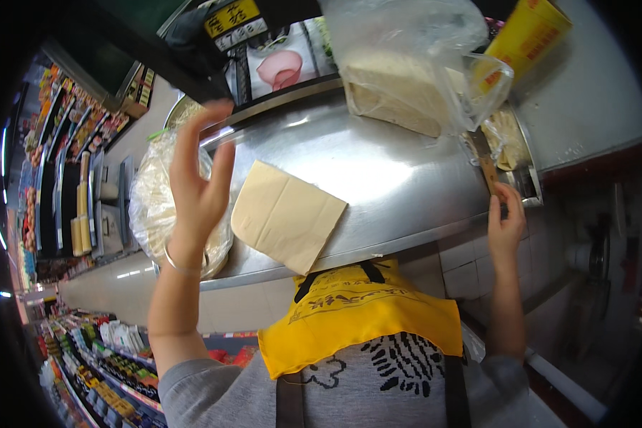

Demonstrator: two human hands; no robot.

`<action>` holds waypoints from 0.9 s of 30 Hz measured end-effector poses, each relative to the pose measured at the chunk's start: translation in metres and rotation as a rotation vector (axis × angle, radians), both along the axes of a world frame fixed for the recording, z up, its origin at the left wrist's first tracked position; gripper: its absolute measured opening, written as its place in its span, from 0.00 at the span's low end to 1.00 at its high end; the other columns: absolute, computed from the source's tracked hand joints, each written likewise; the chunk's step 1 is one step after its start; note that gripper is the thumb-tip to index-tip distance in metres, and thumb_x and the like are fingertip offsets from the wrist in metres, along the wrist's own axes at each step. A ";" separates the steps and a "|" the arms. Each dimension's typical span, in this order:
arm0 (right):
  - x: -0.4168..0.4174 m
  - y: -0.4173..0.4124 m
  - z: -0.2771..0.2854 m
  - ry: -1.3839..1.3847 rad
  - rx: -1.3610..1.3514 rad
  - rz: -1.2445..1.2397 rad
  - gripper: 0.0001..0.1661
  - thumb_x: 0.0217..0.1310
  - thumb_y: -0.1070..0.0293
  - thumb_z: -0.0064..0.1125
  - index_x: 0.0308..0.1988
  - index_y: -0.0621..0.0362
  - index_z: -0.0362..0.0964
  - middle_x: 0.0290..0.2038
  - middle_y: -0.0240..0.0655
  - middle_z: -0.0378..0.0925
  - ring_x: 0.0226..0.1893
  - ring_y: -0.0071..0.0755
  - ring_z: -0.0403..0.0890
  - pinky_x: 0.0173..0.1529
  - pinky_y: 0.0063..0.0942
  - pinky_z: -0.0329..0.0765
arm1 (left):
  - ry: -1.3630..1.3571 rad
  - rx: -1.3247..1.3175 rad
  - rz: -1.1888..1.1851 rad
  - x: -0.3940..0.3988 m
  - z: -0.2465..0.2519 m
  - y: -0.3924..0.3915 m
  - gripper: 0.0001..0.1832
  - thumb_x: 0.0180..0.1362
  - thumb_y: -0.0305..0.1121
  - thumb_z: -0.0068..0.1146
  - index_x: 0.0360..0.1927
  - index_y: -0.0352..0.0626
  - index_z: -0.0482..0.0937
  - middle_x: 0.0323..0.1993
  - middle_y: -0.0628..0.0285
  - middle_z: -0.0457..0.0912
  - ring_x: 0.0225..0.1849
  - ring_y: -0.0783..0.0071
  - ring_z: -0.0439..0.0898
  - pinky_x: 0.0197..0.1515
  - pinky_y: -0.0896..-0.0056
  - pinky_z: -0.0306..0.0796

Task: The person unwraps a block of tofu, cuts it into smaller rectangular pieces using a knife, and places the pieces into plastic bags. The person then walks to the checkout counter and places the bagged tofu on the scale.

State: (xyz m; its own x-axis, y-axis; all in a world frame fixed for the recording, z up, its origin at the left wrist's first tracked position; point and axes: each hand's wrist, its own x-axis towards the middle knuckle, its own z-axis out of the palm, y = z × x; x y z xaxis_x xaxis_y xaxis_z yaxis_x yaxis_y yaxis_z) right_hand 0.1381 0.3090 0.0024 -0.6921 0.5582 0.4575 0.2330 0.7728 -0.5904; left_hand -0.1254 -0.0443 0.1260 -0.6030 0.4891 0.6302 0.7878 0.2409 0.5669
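My left hand (202,176) is raised at the left with thumb and fingers apart, holding nothing. Just right of it, a pale, flat folded dough sheet (289,214) lies on the stainless steel counter (406,182), with one rounded corner. At the right, my right hand (505,216) holds the wooden handle of a knife (487,166); its blade points away from me, partly hidden by plastic. A thick pale block (393,99) in a clear plastic bag sits at the counter's far side, left of the blade.
A plastic-covered round bundle (152,208) stands at the counter's left end. Near the knife, a metal tray (535,184) holds pale pieces in plastic. A yellow printed container (529,43) leans at the far right. Price signs (232,21) stand beyond the counter, and store shelves line the left.
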 end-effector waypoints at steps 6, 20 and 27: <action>-0.007 0.032 -0.021 -0.350 0.258 -0.031 0.21 0.59 0.70 0.55 0.53 0.63 0.66 0.52 0.45 0.71 0.54 0.50 0.70 0.58 0.38 0.67 | -0.832 0.223 0.485 0.120 -0.107 -0.096 0.17 0.67 0.34 0.42 0.57 0.40 0.66 0.55 0.59 0.71 0.54 0.68 0.72 0.52 0.68 0.68; -0.002 0.052 -0.046 -0.526 0.160 -0.188 0.23 0.52 0.70 0.52 0.49 0.66 0.64 0.46 0.51 0.66 0.44 0.59 0.72 0.49 0.43 0.70 | -1.862 0.772 0.176 0.135 -0.104 -0.067 0.26 0.60 0.42 0.49 0.59 0.43 0.61 0.56 0.51 0.64 0.57 0.50 0.70 0.58 0.56 0.68; 0.114 0.027 -0.051 -0.488 -0.102 -0.262 0.15 0.56 0.70 0.56 0.43 0.63 0.64 0.35 0.40 0.70 0.37 0.37 0.74 0.44 0.34 0.72 | -1.884 0.988 0.069 0.152 -0.109 -0.061 0.31 0.59 0.33 0.45 0.65 0.43 0.53 0.61 0.52 0.63 0.61 0.52 0.65 0.64 0.53 0.59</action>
